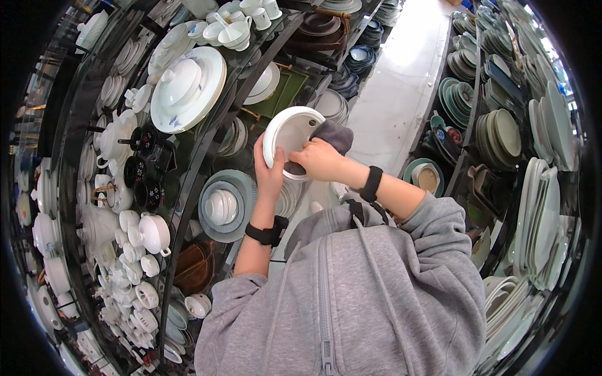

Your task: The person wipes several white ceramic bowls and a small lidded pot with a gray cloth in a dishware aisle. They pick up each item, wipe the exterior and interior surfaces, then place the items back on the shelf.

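Observation:
A white ceramic pot [290, 136] with a round hole near its rim is held out over the aisle, its mouth turned up towards me. My left hand [269, 167] grips its left side, the thumb over the rim. In my right hand [317, 159] is a dark grey cloth [335, 136], bunched at the pot's right rim. Part of that cloth reaches inside the pot below my fingers. The pot's underside is hidden from view.
Glass shelves on the left carry white teapots [113, 136], a stack of large plates [214, 89] and black floral cups [149, 192]. Below stand grey-blue plates with bowls [221, 207]. Shelves on the right hold stacked green plates [498, 134]. A pale tiled floor [390, 98] runs between.

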A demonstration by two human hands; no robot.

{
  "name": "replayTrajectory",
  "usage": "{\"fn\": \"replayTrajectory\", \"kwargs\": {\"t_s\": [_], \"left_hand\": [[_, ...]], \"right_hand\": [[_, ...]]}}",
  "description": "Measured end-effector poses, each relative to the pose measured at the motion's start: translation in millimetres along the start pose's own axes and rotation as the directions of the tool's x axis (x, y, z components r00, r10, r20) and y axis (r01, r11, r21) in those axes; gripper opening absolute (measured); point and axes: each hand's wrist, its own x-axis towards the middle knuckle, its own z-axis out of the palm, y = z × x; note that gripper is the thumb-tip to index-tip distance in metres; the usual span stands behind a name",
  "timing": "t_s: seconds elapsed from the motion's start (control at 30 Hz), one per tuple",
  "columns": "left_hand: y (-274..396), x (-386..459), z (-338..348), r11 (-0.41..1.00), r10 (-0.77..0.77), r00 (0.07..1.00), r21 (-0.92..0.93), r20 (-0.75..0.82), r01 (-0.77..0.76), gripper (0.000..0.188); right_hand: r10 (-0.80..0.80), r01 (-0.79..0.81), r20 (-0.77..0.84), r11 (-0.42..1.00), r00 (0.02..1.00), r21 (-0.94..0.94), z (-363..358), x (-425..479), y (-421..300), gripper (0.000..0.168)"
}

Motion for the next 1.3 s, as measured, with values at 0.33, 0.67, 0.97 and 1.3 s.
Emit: {"fn": "replayTrajectory", "kwargs": {"t_s": [0.33,0.67,0.97,1.3], "left_hand": [[3.5,-1.4,-5.4,0.999,-0.024,1.000,-0.021,-0.007,0.024,0.049],[1.8,-2.8,-0.4,0.997,0.050,0.998,-0.063,-0.023,-0.051,0.049],[2.5,0.4,-0.1,0.997,0.066,0.997,0.033,-0.034,-0.064,0.049],[1.0,4.4,-25.5,0.990,-0.043,0.998,-0.138,-0.043,0.037,0.051]], "right_hand": [[0.014,-0.147,-0.380,0.934,0.925,-0.324,0.3,8.9,2.2,0.016],[-0.025,0.072,-0.442,0.993,0.897,0.090,-5.9,7.0,-11.0,0.047],[-0.014,-0.002,-0.119,0.991,0.993,-0.137,-5.4,-1.0,-5.4,0.016],[0.128,0.031,-0.715,0.978,0.688,0.205,-50.8,-41.3,17.0,0.022]]}}
